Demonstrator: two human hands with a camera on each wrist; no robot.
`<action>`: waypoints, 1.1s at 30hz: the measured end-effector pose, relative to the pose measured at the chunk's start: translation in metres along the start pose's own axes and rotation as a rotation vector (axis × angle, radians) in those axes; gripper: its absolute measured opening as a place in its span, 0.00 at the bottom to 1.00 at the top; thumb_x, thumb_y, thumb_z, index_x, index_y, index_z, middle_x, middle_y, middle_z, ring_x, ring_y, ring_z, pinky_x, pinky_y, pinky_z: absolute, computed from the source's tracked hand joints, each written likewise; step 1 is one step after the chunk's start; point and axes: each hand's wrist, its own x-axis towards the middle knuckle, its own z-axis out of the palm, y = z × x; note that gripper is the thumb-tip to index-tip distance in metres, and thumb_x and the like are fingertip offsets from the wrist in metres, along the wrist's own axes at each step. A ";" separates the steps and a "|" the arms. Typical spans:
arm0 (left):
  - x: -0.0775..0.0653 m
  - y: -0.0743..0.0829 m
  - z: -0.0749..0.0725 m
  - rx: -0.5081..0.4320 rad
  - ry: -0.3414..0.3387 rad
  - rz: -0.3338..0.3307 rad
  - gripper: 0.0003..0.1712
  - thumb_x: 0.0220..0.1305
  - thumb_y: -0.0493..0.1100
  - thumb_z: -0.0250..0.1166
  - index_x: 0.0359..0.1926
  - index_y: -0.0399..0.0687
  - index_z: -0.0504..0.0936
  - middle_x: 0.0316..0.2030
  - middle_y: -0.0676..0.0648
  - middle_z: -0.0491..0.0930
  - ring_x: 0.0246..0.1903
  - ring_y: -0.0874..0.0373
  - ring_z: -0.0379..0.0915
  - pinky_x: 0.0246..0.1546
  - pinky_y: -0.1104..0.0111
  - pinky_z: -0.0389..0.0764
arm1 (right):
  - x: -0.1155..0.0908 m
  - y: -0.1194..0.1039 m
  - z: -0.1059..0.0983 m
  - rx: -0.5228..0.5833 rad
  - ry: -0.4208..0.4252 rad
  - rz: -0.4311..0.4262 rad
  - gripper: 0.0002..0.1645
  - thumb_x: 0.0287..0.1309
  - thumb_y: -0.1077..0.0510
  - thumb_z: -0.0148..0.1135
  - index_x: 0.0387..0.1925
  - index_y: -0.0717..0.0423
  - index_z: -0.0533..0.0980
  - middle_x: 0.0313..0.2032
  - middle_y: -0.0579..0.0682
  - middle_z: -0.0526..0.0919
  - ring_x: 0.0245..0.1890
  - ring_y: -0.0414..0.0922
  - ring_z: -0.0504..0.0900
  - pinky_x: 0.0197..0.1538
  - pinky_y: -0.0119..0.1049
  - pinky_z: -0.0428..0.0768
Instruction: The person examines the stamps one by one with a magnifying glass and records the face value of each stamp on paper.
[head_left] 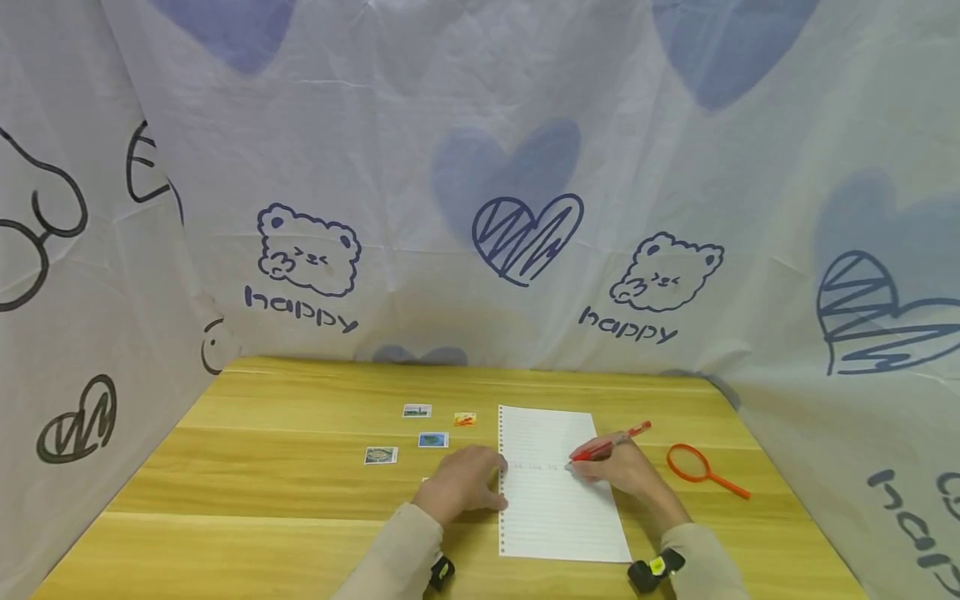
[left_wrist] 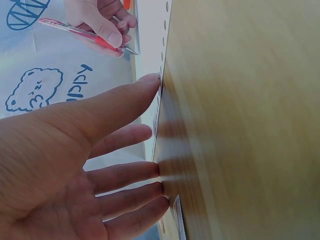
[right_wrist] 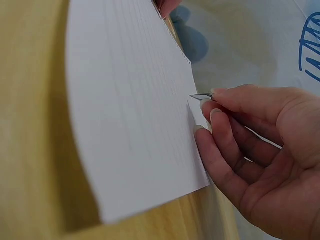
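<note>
A lined sheet of paper point(head_left: 555, 517) with punched holes down its left edge lies on the table. My right hand point(head_left: 626, 467) pinches a red pen point(head_left: 596, 449), its tip at a line of faint writing across the middle of the sheet. In the right wrist view only the pen's metal tip point(right_wrist: 201, 95) shows past the fingers. My left hand point(head_left: 467, 479) rests at the punched edge, thumb and fingertips touching it, fingers nearly straight in the left wrist view. The writing is too small to read.
Several stamps, among them a green one point(head_left: 381, 455) and a blue one point(head_left: 433, 439), lie left of the paper. One more is mostly hidden by my left hand. A red magnifying glass point(head_left: 708, 476) lies to the right. Printed cloth point(head_left: 420, 292) hangs behind the wooden table point(head_left: 247, 475).
</note>
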 end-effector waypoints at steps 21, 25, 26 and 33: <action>-0.001 0.001 0.000 -0.012 -0.010 -0.010 0.29 0.53 0.50 0.81 0.56 0.47 0.86 0.59 0.46 0.84 0.61 0.47 0.79 0.63 0.53 0.80 | 0.000 0.003 0.000 -0.004 -0.025 -0.025 0.11 0.53 0.55 0.78 0.38 0.53 0.87 0.30 0.46 0.89 0.30 0.41 0.81 0.34 0.32 0.78; -0.001 0.000 0.001 -0.014 -0.009 -0.011 0.29 0.53 0.50 0.81 0.56 0.47 0.86 0.59 0.46 0.84 0.61 0.47 0.79 0.63 0.53 0.81 | 0.001 0.003 0.000 0.002 -0.016 -0.024 0.11 0.54 0.55 0.77 0.39 0.52 0.87 0.32 0.46 0.89 0.30 0.41 0.83 0.35 0.33 0.80; -0.001 0.000 0.001 -0.014 -0.009 -0.011 0.29 0.53 0.50 0.81 0.56 0.47 0.86 0.59 0.46 0.84 0.61 0.47 0.79 0.62 0.53 0.81 | 0.001 0.003 0.000 0.008 -0.010 -0.019 0.11 0.54 0.56 0.77 0.39 0.52 0.87 0.32 0.46 0.89 0.31 0.41 0.83 0.35 0.33 0.80; 0.000 0.000 0.001 -0.012 -0.009 -0.003 0.29 0.53 0.50 0.80 0.56 0.47 0.86 0.59 0.46 0.85 0.60 0.47 0.80 0.62 0.53 0.81 | 0.000 0.004 -0.001 -0.005 0.005 -0.023 0.12 0.54 0.56 0.78 0.40 0.54 0.87 0.32 0.47 0.89 0.30 0.40 0.83 0.34 0.33 0.79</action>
